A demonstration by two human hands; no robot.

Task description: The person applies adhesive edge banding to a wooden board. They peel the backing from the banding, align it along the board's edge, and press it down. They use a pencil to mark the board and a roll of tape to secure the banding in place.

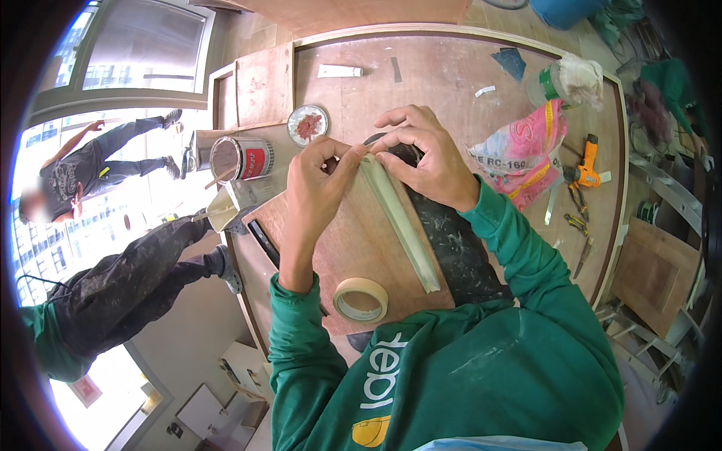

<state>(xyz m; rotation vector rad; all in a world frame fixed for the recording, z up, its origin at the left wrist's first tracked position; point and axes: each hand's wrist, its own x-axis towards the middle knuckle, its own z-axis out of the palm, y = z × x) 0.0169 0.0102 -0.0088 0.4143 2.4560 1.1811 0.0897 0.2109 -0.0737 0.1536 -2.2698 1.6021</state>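
A plywood board lies across my lap, with a long pale green strip running along its right part. My left hand and my right hand meet at the strip's upper end, thumbs and forefingers pinched close on it; the exact spot they grip is small and partly hidden by the fingers. A roll of cream tape lies flat on the board near its lower edge. A thin black tool or strip lies along the board's left edge.
Around me on the wooden surface are a paint can, a dish with red material, a pink bag, an orange cordless tool, pliers and a bucket. Two other people are at the left.
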